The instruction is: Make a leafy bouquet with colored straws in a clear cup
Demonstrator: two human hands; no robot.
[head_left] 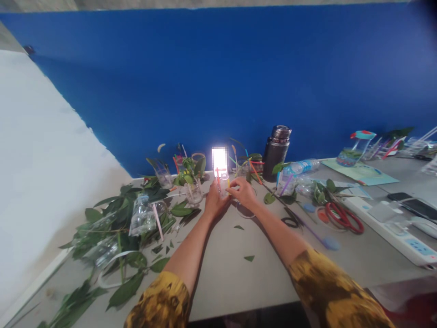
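Near the middle of the table my left hand [215, 200] is closed around a small clear container [224, 182], which stands upright with an orange-red stick beside it. The fingers of my right hand [243, 191] are pinched against the container's right side. A narrow yellow piece [228, 183] shows there at the fingertips; whether they grip it is too small to tell. Directly behind the container is a glaring white panel [219, 159]. To the left of my left hand sits a clear cup [193, 193] with sticks in it.
Leafy cuttings and a crumpled clear plastic bottle [141, 216] cover the left side. A dark thermos [276, 152] stands by the blue wall [218, 82]. On the right lie red-handled scissors [344, 217], a white power strip [392, 232] and a phone [414, 205].
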